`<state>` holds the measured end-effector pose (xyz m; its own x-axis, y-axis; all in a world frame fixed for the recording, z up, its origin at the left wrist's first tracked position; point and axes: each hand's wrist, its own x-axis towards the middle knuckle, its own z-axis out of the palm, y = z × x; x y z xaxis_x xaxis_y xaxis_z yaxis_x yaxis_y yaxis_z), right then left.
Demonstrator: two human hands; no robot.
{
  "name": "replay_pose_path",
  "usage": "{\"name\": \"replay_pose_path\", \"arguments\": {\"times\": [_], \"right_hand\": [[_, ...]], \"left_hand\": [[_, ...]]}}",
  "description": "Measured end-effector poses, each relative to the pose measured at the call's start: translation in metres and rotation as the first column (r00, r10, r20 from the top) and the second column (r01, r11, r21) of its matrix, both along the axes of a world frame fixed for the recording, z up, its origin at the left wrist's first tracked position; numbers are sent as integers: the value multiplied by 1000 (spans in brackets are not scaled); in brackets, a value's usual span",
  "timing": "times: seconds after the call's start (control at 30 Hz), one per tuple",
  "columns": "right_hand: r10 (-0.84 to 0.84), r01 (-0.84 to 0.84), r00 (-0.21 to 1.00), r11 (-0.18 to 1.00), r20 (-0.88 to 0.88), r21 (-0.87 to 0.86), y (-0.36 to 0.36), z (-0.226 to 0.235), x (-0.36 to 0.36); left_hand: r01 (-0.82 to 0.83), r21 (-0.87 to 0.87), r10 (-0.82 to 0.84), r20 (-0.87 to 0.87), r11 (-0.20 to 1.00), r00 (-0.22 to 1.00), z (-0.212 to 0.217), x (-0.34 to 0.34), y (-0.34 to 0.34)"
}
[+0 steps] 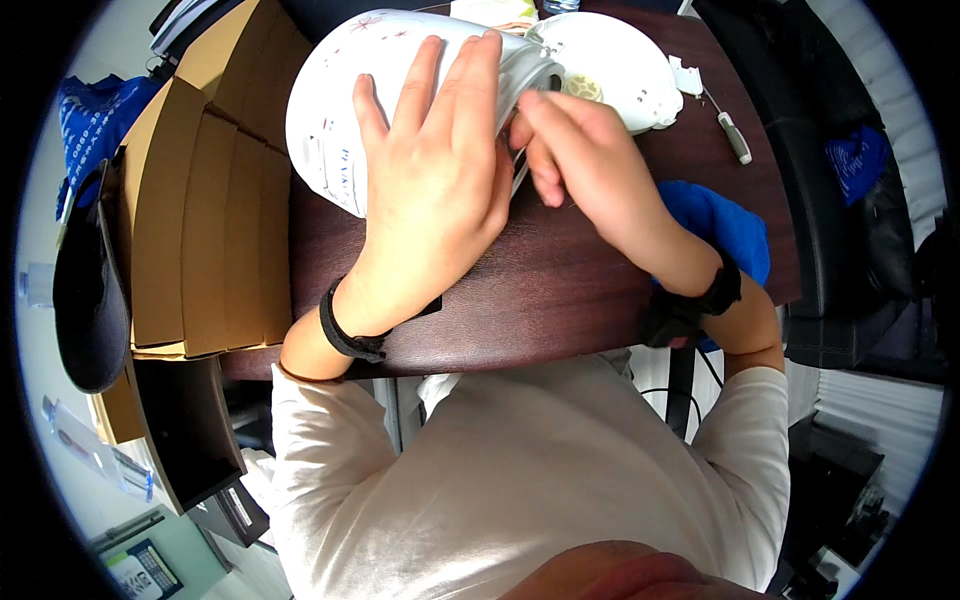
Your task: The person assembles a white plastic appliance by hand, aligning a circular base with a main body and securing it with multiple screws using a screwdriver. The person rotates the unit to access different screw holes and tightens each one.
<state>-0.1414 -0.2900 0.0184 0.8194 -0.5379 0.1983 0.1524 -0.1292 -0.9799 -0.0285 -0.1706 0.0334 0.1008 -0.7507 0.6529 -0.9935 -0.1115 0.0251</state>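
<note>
A white rounded appliance housing (325, 95) with red flower prints, like a rice cooker body, lies on its side on the dark table. My left hand (440, 150) rests flat over its side, fingers stretched out and spread. At the housing's open rim (540, 75), my right hand (585, 150) has its fingers curled and thumb pressed in. Whatever those fingers pinch is hidden, and they are slightly blurred. Just beyond the right hand lies a round white cover (635, 65) with a yellowish round part (582, 88) on it.
A screwdriver (735, 138) lies right of the cover, near a small white bracket (685, 78). A blue cloth (715, 220) sits beside my right forearm. Cardboard boxes (215, 230) stand along the table's left side. A black sofa (830, 250) is at the right.
</note>
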Motion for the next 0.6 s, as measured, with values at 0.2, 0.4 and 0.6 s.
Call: {"name": "replay_pose_path", "arguments": {"times": [0.2,0.4,0.6], "right_hand": [[-169,191,981,819,91,-541,-1,-6,6],[37,-25,999,943,-30,331,11,5,4],[323,-333,933,611,158,719,-6,9,-12]], "left_hand": [[-11,-13,11,14,1000,1000,-3,-1,-1],[-30,0,30,-13,1000,999,1,-6,1],[11,0,-11,-30,1000,999,3,-2,-2]]}}
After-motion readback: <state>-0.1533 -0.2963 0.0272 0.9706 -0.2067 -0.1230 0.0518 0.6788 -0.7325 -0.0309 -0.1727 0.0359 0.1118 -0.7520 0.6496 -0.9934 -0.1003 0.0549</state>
